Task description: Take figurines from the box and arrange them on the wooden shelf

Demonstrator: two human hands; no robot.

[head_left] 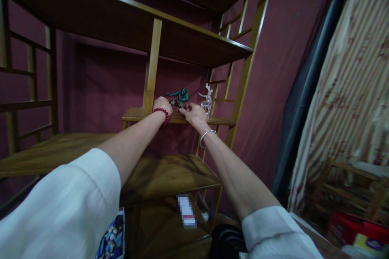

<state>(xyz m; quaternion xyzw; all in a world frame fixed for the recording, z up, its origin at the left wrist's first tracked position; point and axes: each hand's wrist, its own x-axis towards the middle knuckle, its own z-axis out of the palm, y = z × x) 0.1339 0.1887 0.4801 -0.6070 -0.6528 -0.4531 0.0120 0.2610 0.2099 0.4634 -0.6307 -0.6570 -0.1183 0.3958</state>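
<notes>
A dark green figurine [182,96] with one arm stretched out to the left stands on a small raised wooden shelf [223,121]. My left hand [163,105], a red bead bracelet at its wrist, is curled at the figurine's left side, its fingertips mostly hidden. From the right, my right hand [194,114] grips the figurine low down near its base, thumb in front; a silver bangle circles that wrist. Just right of this hand, a clear deer figurine [207,101] with antlers stands upright on the same shelf.
A wooden upright [152,64] rises left of my left hand, and an upper shelf [194,28] hangs overhead. Lower down are a wider shelf [170,176] and a white box [186,211]. A striped curtain [346,89] hangs at right.
</notes>
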